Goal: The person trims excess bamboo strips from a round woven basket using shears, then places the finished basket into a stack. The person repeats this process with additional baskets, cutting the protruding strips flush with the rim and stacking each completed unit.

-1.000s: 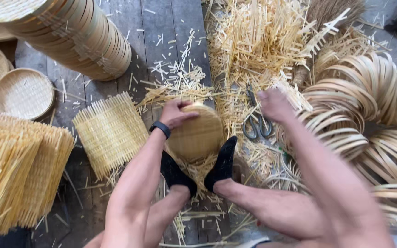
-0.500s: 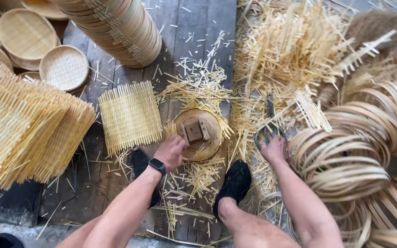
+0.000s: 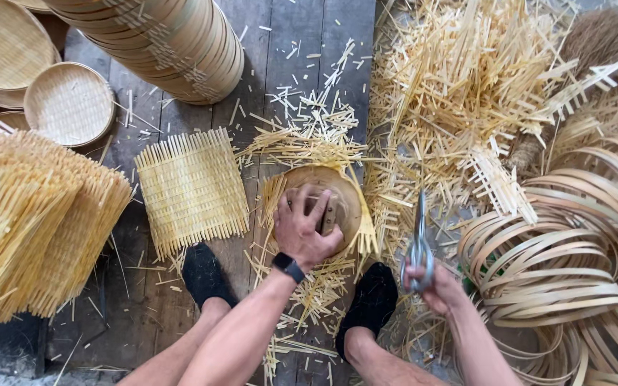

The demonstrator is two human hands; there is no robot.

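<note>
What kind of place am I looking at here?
Probably a bamboo basket-weaving workshop, worked on a plank floor. Signs: a stack of woven mats, coiled bamboo hoops, finished round trays, and loose offcuts. The right hand holds scissors.
</note>
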